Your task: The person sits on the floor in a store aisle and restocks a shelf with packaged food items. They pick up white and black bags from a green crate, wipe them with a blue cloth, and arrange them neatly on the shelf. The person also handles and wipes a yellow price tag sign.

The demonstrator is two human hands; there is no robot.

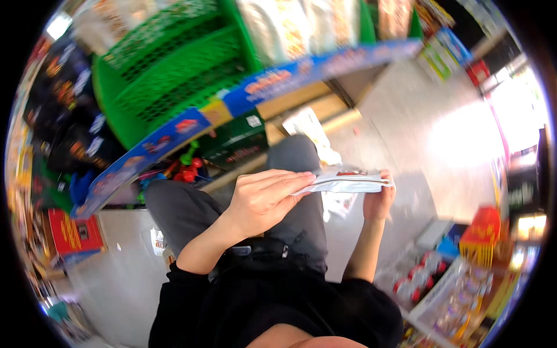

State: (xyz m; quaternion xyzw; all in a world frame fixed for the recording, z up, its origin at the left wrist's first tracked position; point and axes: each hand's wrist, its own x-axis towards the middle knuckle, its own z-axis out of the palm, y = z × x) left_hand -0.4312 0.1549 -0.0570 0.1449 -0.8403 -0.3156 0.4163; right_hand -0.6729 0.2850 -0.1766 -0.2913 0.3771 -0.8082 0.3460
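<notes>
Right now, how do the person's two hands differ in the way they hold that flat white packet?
The left hand lies over the white packet at its left end, fingers stretched flat along the top; the right hand comes from below and pinches the right end. The left hand shows its back and knuckles; the right hand is mostly hidden behind the packet. Both touch the same packet, held level above grey trousers.

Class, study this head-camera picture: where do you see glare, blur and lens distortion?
Head view: glare washes out the pale grey floor at right; motion blur smears the green plastic shelf baskets; fisheye bends the blue shelf edge strip; the flat white packet between both hands stays fairly sharp.
</notes>
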